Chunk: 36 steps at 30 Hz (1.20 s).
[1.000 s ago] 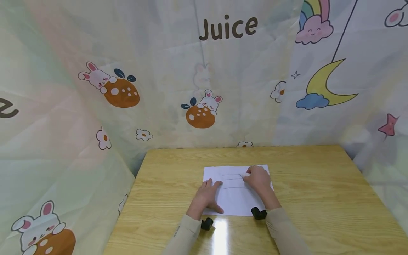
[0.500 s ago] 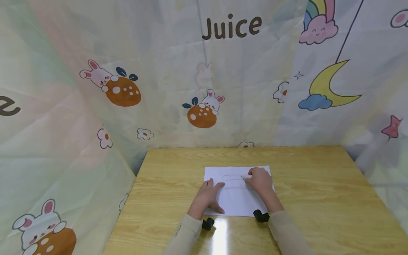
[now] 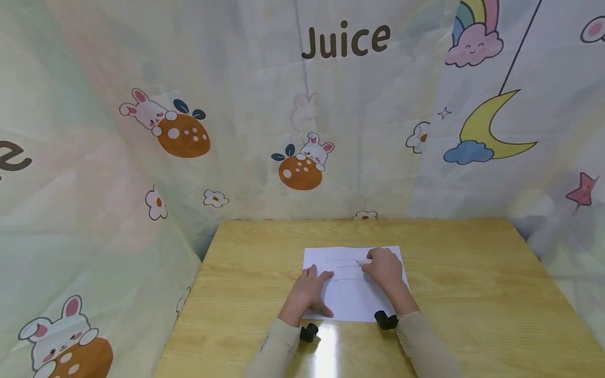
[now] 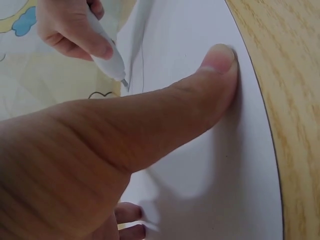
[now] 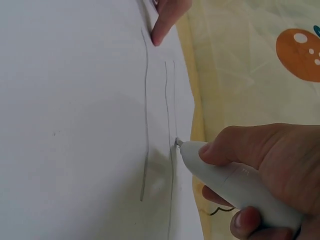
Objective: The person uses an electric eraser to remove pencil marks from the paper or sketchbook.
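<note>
A white sheet of paper [image 3: 354,304] lies on the wooden table, with several pencil lines [image 5: 146,115] running across its upper part. My right hand [image 3: 385,268] grips a thick, white, pen-shaped electric eraser [image 5: 235,182] between thumb and fingers. Its narrow tip is right at the end of the outermost line, where a small dark smudge shows. On the paper's left side, my left hand [image 3: 307,291] rests with fingers and thumb spread. The left wrist view shows that thumb [image 4: 217,60] lying flat near the paper's lower edge.
The wooden table [image 3: 472,294] extends to both sides of the sheet. A patterned cloth backdrop [image 3: 250,131] hangs behind and left of it. Black camera pieces [image 3: 309,332] sit at both wrists, close to the paper's near edge.
The head view has shifted slightly, moving the scene a little to the right. Both hands keep nearly the same places on the paper; the right hand still grips the electric eraser.
</note>
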### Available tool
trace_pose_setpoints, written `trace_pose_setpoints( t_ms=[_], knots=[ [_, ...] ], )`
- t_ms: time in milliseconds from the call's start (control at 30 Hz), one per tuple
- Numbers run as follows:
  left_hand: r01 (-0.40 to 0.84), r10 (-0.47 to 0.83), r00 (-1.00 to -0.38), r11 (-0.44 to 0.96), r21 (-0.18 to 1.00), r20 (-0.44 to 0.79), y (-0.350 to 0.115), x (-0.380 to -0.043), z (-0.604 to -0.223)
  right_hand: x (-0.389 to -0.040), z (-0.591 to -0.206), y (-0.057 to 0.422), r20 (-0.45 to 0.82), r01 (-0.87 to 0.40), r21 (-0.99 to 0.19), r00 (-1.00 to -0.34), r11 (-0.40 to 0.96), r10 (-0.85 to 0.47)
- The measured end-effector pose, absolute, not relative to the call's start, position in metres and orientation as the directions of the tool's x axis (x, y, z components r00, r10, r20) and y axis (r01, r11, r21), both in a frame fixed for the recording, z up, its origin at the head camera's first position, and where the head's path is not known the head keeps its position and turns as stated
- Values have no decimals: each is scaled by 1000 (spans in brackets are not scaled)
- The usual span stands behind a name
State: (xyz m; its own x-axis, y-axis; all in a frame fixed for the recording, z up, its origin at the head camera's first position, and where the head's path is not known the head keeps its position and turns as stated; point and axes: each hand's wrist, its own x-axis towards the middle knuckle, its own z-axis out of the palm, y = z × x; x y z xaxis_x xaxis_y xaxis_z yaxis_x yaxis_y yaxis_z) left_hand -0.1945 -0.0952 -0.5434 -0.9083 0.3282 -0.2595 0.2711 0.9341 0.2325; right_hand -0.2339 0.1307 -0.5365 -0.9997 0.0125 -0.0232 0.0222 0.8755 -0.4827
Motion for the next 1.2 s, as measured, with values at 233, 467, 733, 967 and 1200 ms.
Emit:
trace_pose_setpoints(
  t_ms=[233, 467, 733, 967, 1200],
  knots=[
    [276, 333, -908, 932, 234, -254, -98, -199, -541, -239, -534, 128, -29, 26, -466, -999, 885, 15],
    [281, 335, -910, 932, 230, -246, -97, -200, -540, -237, -532, 129, 1, 20, -493, -1000, 870, 23],
    [263, 329, -912, 928, 266, -247, -96, -190, -543, -229, -537, 126, -21, 34, -494, -999, 869, 27],
    [281, 340, -913, 925, 256, -225, -99, -184, -554, -221, -542, 123, -27, 63, -512, -998, 857, 58],
    [288, 341, -912, 928, 235, -228, -97, -192, -546, -229, -536, 125, -29, 83, -501, -996, 861, 79]
  ],
)
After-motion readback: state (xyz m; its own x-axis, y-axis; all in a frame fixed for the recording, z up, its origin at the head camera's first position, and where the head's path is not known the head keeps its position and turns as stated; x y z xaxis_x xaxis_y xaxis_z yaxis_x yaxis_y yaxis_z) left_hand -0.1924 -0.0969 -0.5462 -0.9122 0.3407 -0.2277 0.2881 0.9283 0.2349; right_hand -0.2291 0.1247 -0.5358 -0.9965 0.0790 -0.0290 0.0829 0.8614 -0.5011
